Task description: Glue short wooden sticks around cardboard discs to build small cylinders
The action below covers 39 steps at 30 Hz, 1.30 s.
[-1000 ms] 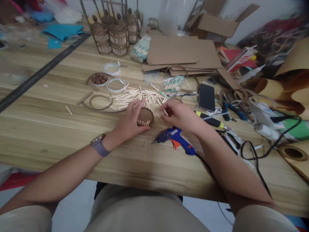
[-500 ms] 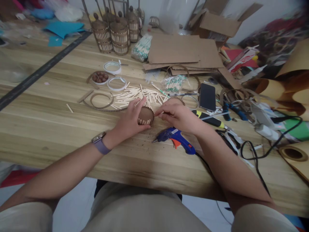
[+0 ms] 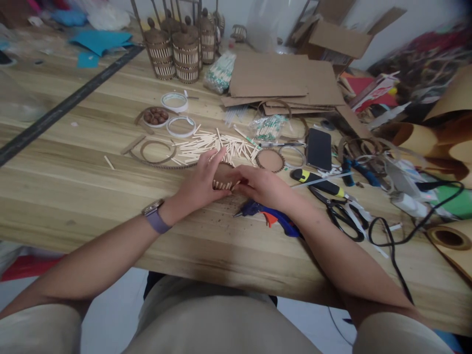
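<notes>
My left hand (image 3: pixel 198 181) curves round the left side of a shallow round cardboard base (image 3: pixel 223 172) with a ridged rim, keeping it on the table. A row of short wooden sticks (image 3: pixel 221 185) stands upright along the base's near inner edge. At the base's right rim, my right hand (image 3: pixel 263 187) has its fingertips pinched together; what lies between them is hidden. Just beyond both hands spreads a pile of loose wooden sticks (image 3: pixel 201 145). A blue glue gun (image 3: pixel 285 226) with an orange trigger lies partly under my right forearm, its nozzle pointing left.
Right of the pile lie a second round base (image 3: pixel 271 161), a phone (image 3: pixel 319 149), a utility knife (image 3: pixel 319 182) and black scissors (image 3: pixel 344 221). Tape rolls (image 3: pixel 181 126) and a bowl of brown beads (image 3: pixel 155 117) sit farther left. Lantern-like stick containers (image 3: pixel 186 56) stand behind, beside cardboard sheets (image 3: pixel 269 76).
My right hand has moved left and slightly down, its fingertips now against the base's right rim. The second round base and the scissors are more exposed. My left hand keeps its hold.
</notes>
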### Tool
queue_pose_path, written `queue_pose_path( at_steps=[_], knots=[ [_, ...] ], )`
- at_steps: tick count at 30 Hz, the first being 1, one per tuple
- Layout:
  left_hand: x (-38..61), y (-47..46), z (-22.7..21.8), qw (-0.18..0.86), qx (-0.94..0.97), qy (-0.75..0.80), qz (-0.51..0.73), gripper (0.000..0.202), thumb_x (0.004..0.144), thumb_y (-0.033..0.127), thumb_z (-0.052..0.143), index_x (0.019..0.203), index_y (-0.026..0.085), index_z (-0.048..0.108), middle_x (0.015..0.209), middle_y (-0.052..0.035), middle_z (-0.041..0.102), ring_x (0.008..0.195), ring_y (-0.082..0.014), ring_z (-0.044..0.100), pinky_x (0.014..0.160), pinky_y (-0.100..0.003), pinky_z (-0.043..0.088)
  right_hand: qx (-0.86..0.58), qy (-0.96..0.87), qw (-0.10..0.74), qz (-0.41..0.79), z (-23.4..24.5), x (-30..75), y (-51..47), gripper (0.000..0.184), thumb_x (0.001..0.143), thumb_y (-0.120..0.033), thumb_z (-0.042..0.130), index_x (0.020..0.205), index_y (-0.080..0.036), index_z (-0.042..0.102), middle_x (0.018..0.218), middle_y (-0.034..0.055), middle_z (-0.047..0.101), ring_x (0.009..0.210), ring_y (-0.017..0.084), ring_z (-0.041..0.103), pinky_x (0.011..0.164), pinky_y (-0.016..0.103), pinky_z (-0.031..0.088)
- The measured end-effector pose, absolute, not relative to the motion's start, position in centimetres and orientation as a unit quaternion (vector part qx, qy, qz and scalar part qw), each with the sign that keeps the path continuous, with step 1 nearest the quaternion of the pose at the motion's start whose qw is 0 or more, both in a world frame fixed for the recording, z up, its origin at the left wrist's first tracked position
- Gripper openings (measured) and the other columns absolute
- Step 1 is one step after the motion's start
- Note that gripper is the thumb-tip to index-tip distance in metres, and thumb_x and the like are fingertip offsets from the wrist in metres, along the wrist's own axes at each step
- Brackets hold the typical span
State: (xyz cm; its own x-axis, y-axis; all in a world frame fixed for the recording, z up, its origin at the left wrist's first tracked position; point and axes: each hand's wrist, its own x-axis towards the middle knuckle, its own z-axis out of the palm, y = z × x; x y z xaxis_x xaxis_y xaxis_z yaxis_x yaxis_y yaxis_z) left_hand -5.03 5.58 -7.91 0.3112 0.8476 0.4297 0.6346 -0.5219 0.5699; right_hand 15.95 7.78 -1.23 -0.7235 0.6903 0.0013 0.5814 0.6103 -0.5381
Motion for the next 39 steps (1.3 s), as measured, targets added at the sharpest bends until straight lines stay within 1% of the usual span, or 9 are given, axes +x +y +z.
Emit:
queue_pose_path(
  at_steps=[4,10,14,16,19,27,30,35,39],
  knots=[
    [-5.0,5.6,-8.0,0.152,0.796,0.459,0.365,0.104,0.075,0.053,0.08,0.155,0.029,0.02,0.149,-0.0158,0.038,0.14,-0.0362,0.036,0.116,-0.059,0.032,-0.347,-0.894,0.099,0.264,-1.2,15.8,7.6,0.027,0.089,-0.012,0.055,0.113,-0.019,0.062,0.101,0.0054,0.072,0.09,0.019,0.066,0.078,0.028,0.047],
    [-5.0,5.7,-8.0,0.151,0.796,0.46,0.363,0.106,0.073,0.051,0.082,0.155,0.024,0.022,0.147,-0.0188,0.039,0.139,-0.0374,0.037,0.116,-0.058,0.032,-0.31,-0.912,0.116,0.243,-1.7,15.7,7.6,0.033,0.088,-0.007,0.051,0.118,-0.018,0.06,0.106,0.0071,0.071,0.094,0.02,0.066,0.079,0.028,0.047],
    [-5.0,5.6,-7.9,0.165,0.793,0.464,0.359,0.105,0.073,0.049,0.082,0.155,0.027,0.021,0.15,-0.017,0.037,0.14,-0.0384,0.034,0.116,-0.061,0.031,-0.282,-0.924,0.142,0.216,-2.5,15.9,7.7,0.034,0.091,-0.009,0.048,0.121,-0.018,0.059,0.107,0.0086,0.07,0.096,0.021,0.066,0.08,0.03,0.049],
    [-5.1,5.6,-7.8,0.168,0.793,0.466,0.355,0.105,0.073,0.049,0.082,0.155,0.028,0.02,0.151,-0.0164,0.036,0.141,-0.0384,0.034,0.116,-0.061,0.032,-0.274,-0.931,0.138,0.196,-2.7,15.9,7.7,0.035,0.092,-0.01,0.047,0.124,-0.019,0.058,0.107,0.0089,0.07,0.096,0.022,0.066,0.08,0.03,0.049],
    [-5.0,5.6,-7.8,0.169,0.792,0.467,0.355,0.105,0.073,0.048,0.082,0.156,0.026,0.02,0.15,-0.0174,0.035,0.142,-0.0379,0.033,0.116,-0.06,0.032,-0.281,-0.939,0.116,0.16,-2.5,15.9,7.4,0.036,0.095,-0.011,0.045,0.128,-0.019,0.056,0.104,0.0085,0.069,0.092,0.022,0.066,0.079,0.03,0.049],
    [-5.3,5.7,-8.1,0.177,0.8,0.446,0.36,0.112,0.07,0.057,0.082,0.156,0.029,0.017,0.154,-0.0167,0.031,0.143,-0.0388,0.031,0.117,-0.062,0.029,-0.234,-0.963,0.119,0.053,-2.2,15.7,7.2,0.028,0.094,-0.006,0.049,0.118,-0.013,0.061,0.096,0.0105,0.069,0.086,0.022,0.063,0.074,0.031,0.047],
    [-5.4,5.7,-8.1,0.171,0.805,0.442,0.357,0.112,0.07,0.055,0.083,0.157,0.029,0.017,0.155,-0.0168,0.03,0.143,-0.0385,0.03,0.117,-0.062,0.029,-0.224,-0.966,0.121,0.039,-2.5,15.9,7.4,0.026,0.094,-0.006,0.048,0.115,-0.014,0.061,0.094,0.0092,0.068,0.084,0.021,0.062,0.073,0.031,0.046],
    [-5.5,5.7,-7.9,0.162,0.813,0.435,0.351,0.108,0.073,0.048,0.082,0.157,0.029,0.016,0.154,-0.0164,0.031,0.144,-0.0377,0.03,0.118,-0.061,0.028,-0.21,-0.966,0.14,0.046,-2.6,16.0,7.5,0.026,0.097,-0.009,0.047,0.118,-0.011,0.061,0.091,0.0099,0.068,0.083,0.021,0.062,0.074,0.031,0.045],
    [-5.5,5.7,-7.8,0.155,0.818,0.433,0.346,0.108,0.074,0.047,0.081,0.157,0.029,0.015,0.153,-0.0163,0.032,0.144,-0.0374,0.03,0.118,-0.06,0.029,-0.223,-0.966,0.123,0.045,-2.6,16.0,7.5,0.025,0.098,-0.011,0.045,0.115,-0.012,0.063,0.089,0.009,0.067,0.081,0.021,0.061,0.072,0.031,0.045]
  ],
)
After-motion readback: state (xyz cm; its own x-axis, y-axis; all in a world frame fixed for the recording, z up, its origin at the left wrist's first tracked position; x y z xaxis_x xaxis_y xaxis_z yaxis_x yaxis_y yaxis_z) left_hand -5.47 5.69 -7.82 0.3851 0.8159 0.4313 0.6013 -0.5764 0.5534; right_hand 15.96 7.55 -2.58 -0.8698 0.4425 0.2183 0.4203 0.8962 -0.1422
